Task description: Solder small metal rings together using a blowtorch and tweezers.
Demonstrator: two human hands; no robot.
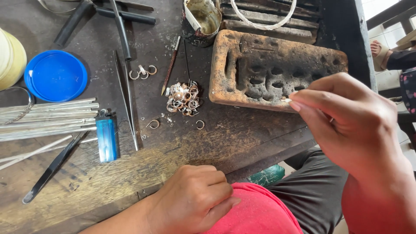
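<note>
My right hand (351, 121) is raised over the bench's right edge, fingertips pinched on a tiny pale metal piece (285, 100) held just in front of a charred, pitted brick (268, 69). My left hand (195, 199) rests curled at the near edge of the wooden bench (182, 147), against my red top; whether it holds anything is hidden. A heap of small metal rings (183, 99) lies in the middle of the bench, with loose open rings (143, 72) around it.
Long tweezers (126, 95), a blue lighter (106, 138), a bundle of metal rods (47, 117), a blue lid (56, 76), a thin brush (171, 65) and a sooty cup (200, 19) lie about. Another person's foot (381, 52) shows far right.
</note>
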